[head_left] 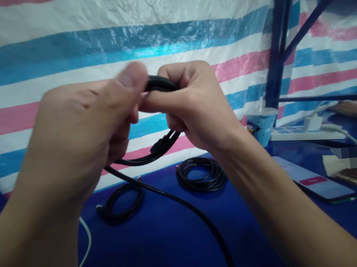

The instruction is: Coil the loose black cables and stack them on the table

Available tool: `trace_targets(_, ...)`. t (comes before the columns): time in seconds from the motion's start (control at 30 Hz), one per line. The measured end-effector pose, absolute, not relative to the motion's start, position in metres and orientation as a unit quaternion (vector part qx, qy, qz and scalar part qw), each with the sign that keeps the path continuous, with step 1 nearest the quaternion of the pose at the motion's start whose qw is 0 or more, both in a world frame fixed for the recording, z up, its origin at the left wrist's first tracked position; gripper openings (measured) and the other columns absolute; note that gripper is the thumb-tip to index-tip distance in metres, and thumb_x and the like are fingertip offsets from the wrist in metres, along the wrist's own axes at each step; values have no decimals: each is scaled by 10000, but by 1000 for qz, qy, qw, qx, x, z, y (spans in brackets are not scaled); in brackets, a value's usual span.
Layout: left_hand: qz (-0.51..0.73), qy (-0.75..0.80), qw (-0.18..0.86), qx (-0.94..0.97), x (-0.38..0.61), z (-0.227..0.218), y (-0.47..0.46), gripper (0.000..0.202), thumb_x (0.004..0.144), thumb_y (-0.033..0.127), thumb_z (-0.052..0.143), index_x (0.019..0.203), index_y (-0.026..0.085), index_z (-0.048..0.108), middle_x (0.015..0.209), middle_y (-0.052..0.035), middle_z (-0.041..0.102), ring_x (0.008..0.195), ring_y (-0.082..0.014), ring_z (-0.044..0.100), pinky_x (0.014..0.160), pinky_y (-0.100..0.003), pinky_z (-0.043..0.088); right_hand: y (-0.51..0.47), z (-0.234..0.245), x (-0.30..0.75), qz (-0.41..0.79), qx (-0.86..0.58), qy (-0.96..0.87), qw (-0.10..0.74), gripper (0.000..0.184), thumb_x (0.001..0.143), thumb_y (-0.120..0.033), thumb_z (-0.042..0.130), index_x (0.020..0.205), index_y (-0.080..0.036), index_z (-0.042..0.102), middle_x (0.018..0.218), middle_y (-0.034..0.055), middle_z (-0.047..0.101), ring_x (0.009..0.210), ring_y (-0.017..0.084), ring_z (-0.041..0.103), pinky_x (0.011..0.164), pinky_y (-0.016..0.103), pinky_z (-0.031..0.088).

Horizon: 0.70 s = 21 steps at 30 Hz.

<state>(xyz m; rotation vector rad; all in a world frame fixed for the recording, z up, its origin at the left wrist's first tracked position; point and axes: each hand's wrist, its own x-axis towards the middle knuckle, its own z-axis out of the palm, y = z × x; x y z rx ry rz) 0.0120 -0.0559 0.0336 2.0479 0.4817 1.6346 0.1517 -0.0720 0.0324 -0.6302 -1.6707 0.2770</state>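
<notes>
In left hand (92, 119) and right hand (196, 100), grasped between thumbs and curled fingers: looped black cable (162, 83), held above blue table (170, 238). Lying on table: small cable coil (112, 216), thicker cable coil (203, 186) and, toward table's right, smartphone (314, 181).

Here's the black cable (160, 83) — looped in mid-air, its thickest bunch up towards twelve o'clock, one long tail dropping away — out at five!
</notes>
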Motion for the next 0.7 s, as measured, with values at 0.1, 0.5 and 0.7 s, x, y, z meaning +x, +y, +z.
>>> trace_targets(0.1,584,163,318,729,13,38,-63,506,846,544,463,500,175,443,335,57,196,239,-33,182,250,-180,163,-70,33,152,188,-293,-676,650,272,760,-298,605,636,-185,391,527,-33,282,440,36,236,411,240,175)
trace_targets(0.5,554,246,226,763,20,28,-53,498,850,516,452,508,171,340,448,36,296,361,-16,279,312,-151,208,-79,41,154,-178,-400,-730,524,234,635,-65,499,501,-118,314,500,-20,283,522,28,229,513,231,131)
trace_targets(0.7,554,201,295,752,27,27,-54,481,868,547,408,591,164,499,415,49,288,328,-25,291,299,-147,271,-66,37,160,-5,-407,-676,614,197,668,-156,490,507,-127,381,483,-20,284,463,21,244,453,207,145)
